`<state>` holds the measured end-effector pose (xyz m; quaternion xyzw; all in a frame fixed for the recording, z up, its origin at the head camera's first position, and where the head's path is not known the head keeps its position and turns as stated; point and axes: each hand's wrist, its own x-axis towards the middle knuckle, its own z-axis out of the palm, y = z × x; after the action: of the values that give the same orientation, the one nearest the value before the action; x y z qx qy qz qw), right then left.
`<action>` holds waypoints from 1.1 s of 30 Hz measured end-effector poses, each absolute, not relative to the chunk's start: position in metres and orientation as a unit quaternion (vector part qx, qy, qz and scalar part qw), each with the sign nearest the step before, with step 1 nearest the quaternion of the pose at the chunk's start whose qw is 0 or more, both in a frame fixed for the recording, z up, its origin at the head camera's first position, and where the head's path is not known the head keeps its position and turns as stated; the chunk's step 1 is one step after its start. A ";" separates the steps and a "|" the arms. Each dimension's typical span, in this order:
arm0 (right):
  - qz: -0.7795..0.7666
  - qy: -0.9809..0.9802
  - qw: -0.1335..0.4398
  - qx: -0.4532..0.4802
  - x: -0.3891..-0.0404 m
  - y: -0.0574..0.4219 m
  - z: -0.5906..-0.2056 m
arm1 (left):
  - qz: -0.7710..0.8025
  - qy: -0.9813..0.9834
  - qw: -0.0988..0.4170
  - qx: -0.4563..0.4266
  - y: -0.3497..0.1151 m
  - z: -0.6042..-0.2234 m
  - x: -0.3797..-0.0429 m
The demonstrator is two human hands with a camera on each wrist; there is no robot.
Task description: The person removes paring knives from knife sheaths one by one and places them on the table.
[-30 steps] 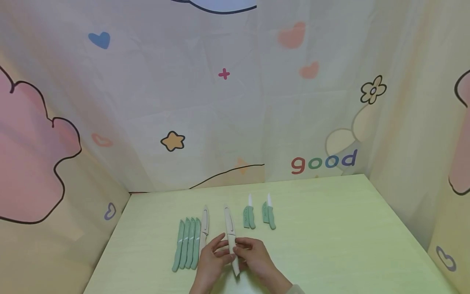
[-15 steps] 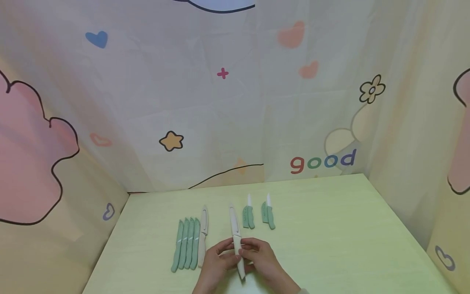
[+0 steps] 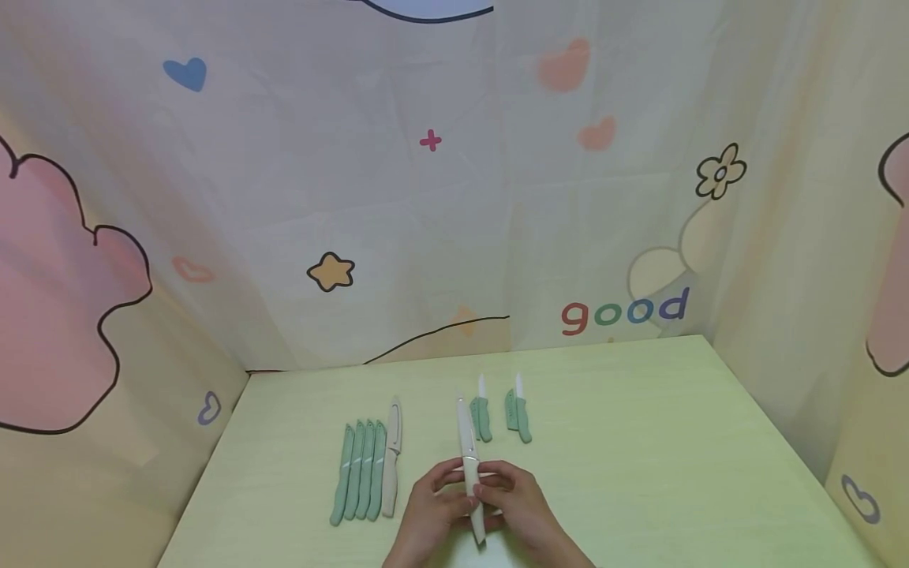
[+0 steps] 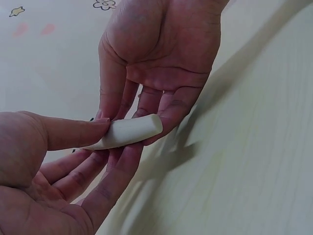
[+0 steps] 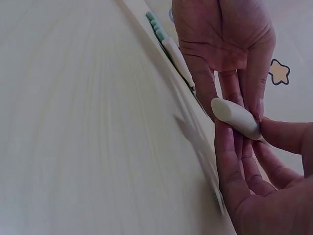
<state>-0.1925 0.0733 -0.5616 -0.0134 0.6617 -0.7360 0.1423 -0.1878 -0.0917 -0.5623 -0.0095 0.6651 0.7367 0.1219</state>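
Above the pale tabletop (image 3: 675, 457), the left hand (image 3: 429, 506) and right hand (image 3: 524, 502) together pinch the cream knife (image 3: 471, 470) by its handle, which lies between them, blade pointing away. The step in hand looks like two-handed steadying; the next move probably calls for even pressure from both thumbs, lest the handle roll.

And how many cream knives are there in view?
2. One cream knife is held between the left hand and right hand; the other cream knife lies on the table, just right of the row of green knives in the head view. None looks hidden.
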 end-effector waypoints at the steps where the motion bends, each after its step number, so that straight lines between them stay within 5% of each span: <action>1: -0.739 0.658 0.145 -0.013 -0.192 0.074 -0.562 | 0.739 0.662 0.122 -0.006 -0.091 -0.563 -0.187; 33: -0.742 0.655 0.141 0.008 -0.185 0.100 -0.563 | 0.676 0.730 0.096 0.021 -0.059 -0.564 -0.186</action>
<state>-0.1847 0.0999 -0.5631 0.0079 0.6554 -0.7420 0.1408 -0.1865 -0.0588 -0.5639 0.0212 0.7301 0.6761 0.0965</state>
